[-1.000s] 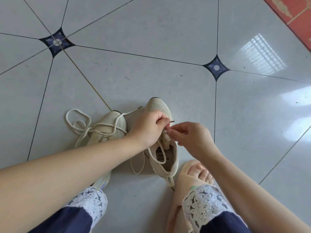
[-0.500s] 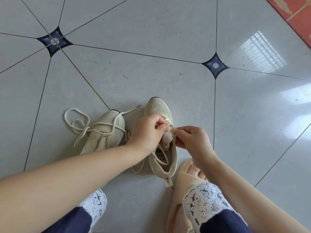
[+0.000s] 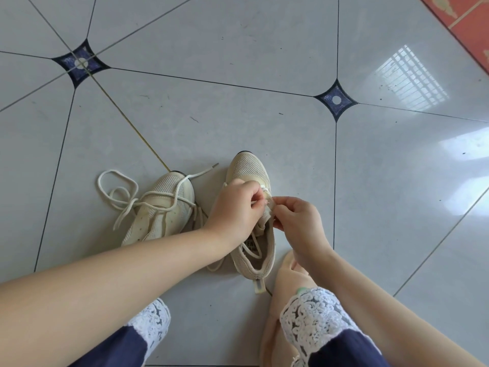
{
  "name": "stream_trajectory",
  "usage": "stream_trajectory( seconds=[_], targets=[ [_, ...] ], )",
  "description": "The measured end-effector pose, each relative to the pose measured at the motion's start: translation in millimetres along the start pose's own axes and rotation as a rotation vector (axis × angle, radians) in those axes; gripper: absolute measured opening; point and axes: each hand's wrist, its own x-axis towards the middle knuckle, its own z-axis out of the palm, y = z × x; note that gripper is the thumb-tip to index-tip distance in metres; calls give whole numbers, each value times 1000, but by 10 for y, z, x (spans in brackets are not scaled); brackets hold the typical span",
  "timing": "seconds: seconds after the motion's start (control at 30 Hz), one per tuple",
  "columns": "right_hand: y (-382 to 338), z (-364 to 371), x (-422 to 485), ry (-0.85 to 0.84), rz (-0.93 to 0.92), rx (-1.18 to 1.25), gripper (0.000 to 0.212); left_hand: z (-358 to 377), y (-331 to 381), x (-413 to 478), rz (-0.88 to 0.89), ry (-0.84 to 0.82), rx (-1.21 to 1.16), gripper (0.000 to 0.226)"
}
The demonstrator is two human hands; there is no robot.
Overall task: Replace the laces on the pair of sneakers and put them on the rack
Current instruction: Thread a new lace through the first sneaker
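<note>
The pale grey ceramic floor tiles (image 3: pixel 238 115) are smooth and glossy, mirroring a bright window. The cream left sneaker (image 3: pixel 164 186) and cream right sneaker (image 3: pixel 248 168) have open-weave mesh cloth toes with smoother matt side panels; their cream woven cord laces (image 3: pixel 135 201) look soft and fuzzy. The navy trouser legs (image 3: pixel 119 348) are plain matt cloth edged with white openwork lace trim (image 3: pixel 315 311).
</note>
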Motion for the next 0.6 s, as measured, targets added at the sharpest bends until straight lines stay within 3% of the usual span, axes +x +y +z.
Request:
stream_trajectory(
  seconds=[0.6],
  targets=[
    [142,10,79,39,0,92,23,-59,46,87,-55,-127,170,16]
  ],
)
